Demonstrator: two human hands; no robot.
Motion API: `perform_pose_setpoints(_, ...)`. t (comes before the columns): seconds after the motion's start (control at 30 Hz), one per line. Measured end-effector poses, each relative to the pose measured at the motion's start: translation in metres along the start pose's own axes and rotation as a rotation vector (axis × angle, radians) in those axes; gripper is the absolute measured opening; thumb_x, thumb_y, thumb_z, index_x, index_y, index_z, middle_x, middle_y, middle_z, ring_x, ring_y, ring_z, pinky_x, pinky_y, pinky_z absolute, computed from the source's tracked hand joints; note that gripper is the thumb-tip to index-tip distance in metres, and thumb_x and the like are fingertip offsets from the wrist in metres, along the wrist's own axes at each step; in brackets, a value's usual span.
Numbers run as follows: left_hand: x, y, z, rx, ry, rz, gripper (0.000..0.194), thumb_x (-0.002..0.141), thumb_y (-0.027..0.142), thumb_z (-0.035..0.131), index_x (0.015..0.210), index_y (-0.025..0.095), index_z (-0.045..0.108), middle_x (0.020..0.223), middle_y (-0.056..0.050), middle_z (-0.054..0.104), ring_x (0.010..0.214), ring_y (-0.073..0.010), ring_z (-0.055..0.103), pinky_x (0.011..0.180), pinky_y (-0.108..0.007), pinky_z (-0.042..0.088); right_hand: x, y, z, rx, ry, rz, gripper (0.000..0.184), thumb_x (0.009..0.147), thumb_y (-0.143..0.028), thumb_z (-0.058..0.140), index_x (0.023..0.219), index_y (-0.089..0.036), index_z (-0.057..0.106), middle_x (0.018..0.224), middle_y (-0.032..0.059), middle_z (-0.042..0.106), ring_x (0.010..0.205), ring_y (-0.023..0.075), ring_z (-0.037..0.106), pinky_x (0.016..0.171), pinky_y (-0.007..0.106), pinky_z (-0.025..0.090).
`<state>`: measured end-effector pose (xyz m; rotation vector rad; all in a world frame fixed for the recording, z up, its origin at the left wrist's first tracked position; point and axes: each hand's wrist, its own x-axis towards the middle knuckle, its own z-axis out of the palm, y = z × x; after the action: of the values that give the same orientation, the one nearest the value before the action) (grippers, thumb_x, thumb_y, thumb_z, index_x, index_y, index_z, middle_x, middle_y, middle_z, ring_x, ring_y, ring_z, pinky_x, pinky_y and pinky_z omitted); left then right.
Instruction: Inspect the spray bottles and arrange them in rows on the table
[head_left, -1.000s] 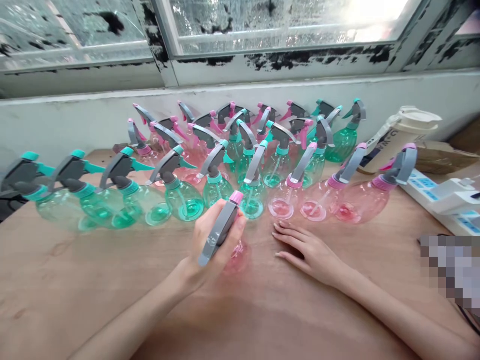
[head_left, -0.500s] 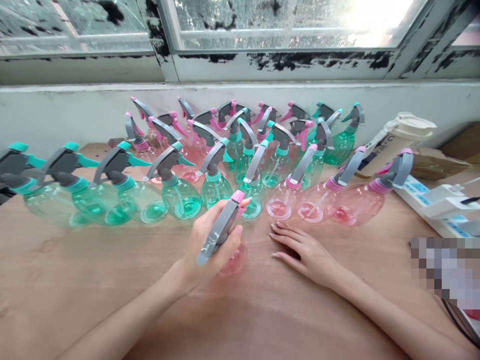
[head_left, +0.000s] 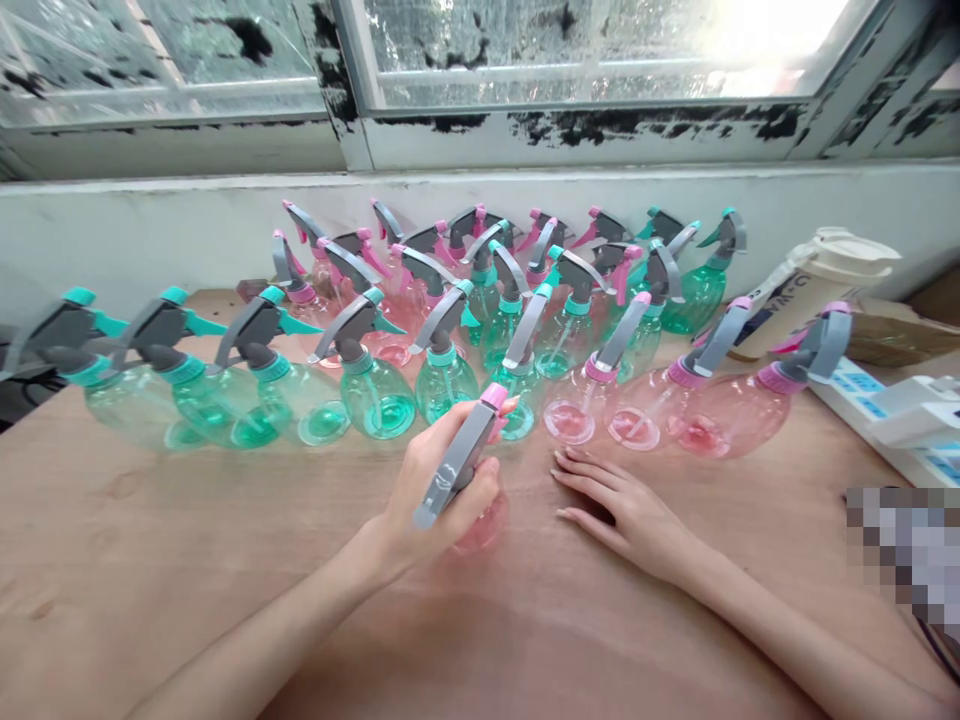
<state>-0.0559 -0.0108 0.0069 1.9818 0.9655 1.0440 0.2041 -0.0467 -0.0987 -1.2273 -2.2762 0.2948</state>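
Grips a pink trigger spray bottle (head_left: 482, 528) in the left hand (head_left: 417, 465) at a wooden table (head_left: 187, 560), closing thumb and fingers snugly beneath the grey sprayer head (head_left: 457, 458) and aiming the pink nozzle (head_left: 494, 395) away, toward the bottles beyond. Held on the near side of the front row, a little left of the right hand (head_left: 626, 500); impossible to tell, behind the fingers, whether pressed at the trigger, or whether standing on the wooden table or lifted just off it. Rests the right hand flat, loosely spread and holding nothing, just short of three pink spray bottles (head_left: 576, 400), lined up beside six green spray bottles (head_left: 379, 395). Backed by a crowd in both colours before a white wall (head_left: 135, 240), near a cream lidded cup (head_left: 832, 275) and a white power strip (head_left: 851, 390) at far right. Appears caught at the holding step, with one bottle singled out. Calls, in any move from here, for a steady grasp and enough room to avoid knocking the front row.
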Motion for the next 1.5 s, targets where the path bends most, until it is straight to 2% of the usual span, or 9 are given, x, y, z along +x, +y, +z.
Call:
perform_pose_setpoints(0.13, 0.000, -0.001, 0.000, -0.005, -0.012, 0.004, 0.037, 0.086, 0.023, 0.051, 0.122, 0.023, 0.057, 0.105, -0.006, 0.067, 0.053, -0.0101, 0.050, 0.068, -0.031, 0.053, 0.000, 0.001, 0.000, -0.017, -0.015, 0.000, 0.040, 0.095, -0.033, 0.056, 0.134, -0.024, 0.058, 0.140, 0.0095, 0.060, 0.133, 0.0291, 0.052, 0.108, 0.053, 0.047)
perform_pose_setpoints(0.3, 0.003, 0.001, 0.000, 0.002, 0.004, 0.040, 0.032, 0.084, 0.022, 0.051, 0.115, 0.022, 0.059, 0.109, -0.007, 0.067, 0.081, -0.0182, 0.064, 0.079, -0.033, 0.051, -0.001, 0.001, 0.001, -0.012, -0.020, 0.006, 0.040, 0.095, -0.033, 0.056, 0.134, -0.024, 0.058, 0.139, 0.0096, 0.060, 0.133, 0.0292, 0.052, 0.108, 0.053, 0.047)
perform_pose_setpoints(0.47, 0.004, 0.007, -0.002, -0.022, -0.017, -0.035, 0.014, 0.085, 0.025, 0.053, 0.096, 0.020, 0.061, 0.082, -0.002, 0.063, 0.059, -0.0125, 0.054, 0.062, -0.028, 0.047, 0.000, 0.000, 0.000, -0.017, -0.028, 0.007, 0.040, 0.096, -0.033, 0.055, 0.134, -0.023, 0.058, 0.140, 0.0097, 0.060, 0.133, 0.0290, 0.051, 0.108, 0.052, 0.048)
perform_pose_setpoints(0.6, 0.003, 0.010, -0.003, -0.002, 0.016, -0.013, 0.012, 0.087, 0.027, 0.055, 0.079, 0.019, 0.059, 0.069, 0.001, 0.055, 0.057, -0.0120, 0.051, 0.061, -0.027, 0.045, -0.001, 0.001, 0.000, -0.020, -0.032, 0.009, 0.040, 0.096, -0.033, 0.055, 0.134, -0.022, 0.058, 0.140, 0.0103, 0.060, 0.133, 0.0288, 0.051, 0.108, 0.052, 0.047)
perform_pose_setpoints(0.7, 0.003, 0.009, -0.003, 0.021, 0.012, 0.012, 0.012, 0.088, 0.027, 0.053, 0.089, 0.020, 0.062, 0.071, 0.001, 0.057, 0.060, -0.0131, 0.054, 0.062, -0.027, 0.047, -0.001, 0.001, 0.001, -0.019, -0.028, 0.009, 0.040, 0.095, -0.033, 0.056, 0.134, -0.022, 0.058, 0.139, 0.0098, 0.060, 0.133, 0.0284, 0.051, 0.108, 0.051, 0.047)
perform_pose_setpoints(0.83, 0.001, 0.003, 0.000, 0.049, 0.025, 0.036, 0.027, 0.089, 0.029, 0.051, 0.113, 0.019, 0.060, 0.082, -0.003, 0.063, 0.066, -0.0154, 0.058, 0.067, -0.029, 0.051, -0.001, 0.002, 0.001, -0.037, -0.044, 0.003, 0.039, 0.096, -0.034, 0.054, 0.133, -0.021, 0.058, 0.141, 0.0095, 0.059, 0.133, 0.0278, 0.051, 0.109, 0.050, 0.047)
perform_pose_setpoints(1.03, -0.001, -0.005, 0.004, 0.061, 0.074, 0.143, 0.032, 0.090, 0.023, 0.053, 0.122, 0.018, 0.056, 0.103, -0.009, 0.065, 0.086, -0.0191, 0.064, 0.080, -0.032, 0.053, -0.001, 0.002, 0.000, -0.048, -0.042, -0.006, 0.038, 0.097, -0.034, 0.053, 0.133, -0.021, 0.058, 0.141, 0.0085, 0.059, 0.134, 0.0273, 0.051, 0.109, 0.049, 0.047)
perform_pose_setpoints(1.2, -0.001, -0.005, 0.004, 0.056, 0.070, 0.151, 0.031, 0.091, 0.023, 0.051, 0.121, 0.017, 0.058, 0.090, -0.005, 0.063, 0.068, -0.0143, 0.058, 0.073, -0.030, 0.052, -0.001, 0.002, 0.001, -0.047, -0.042, -0.006, 0.039, 0.097, -0.034, 0.053, 0.133, -0.021, 0.058, 0.142, 0.0085, 0.058, 0.134, 0.0274, 0.050, 0.109, 0.050, 0.047)
perform_pose_setpoints(1.5, -0.002, -0.007, 0.004, 0.044, 0.073, 0.143, 0.025, 0.091, 0.021, 0.052, 0.115, 0.017, 0.060, 0.085, -0.003, 0.059, 0.069, -0.0140, 0.057, 0.073, -0.028, 0.051, -0.002, 0.003, 0.001, -0.044, -0.048, 0.014, 0.039, 0.096, -0.035, 0.054, 0.133, -0.021, 0.058, 0.141, 0.0093, 0.059, 0.134, 0.0279, 0.051, 0.109, 0.051, 0.047)
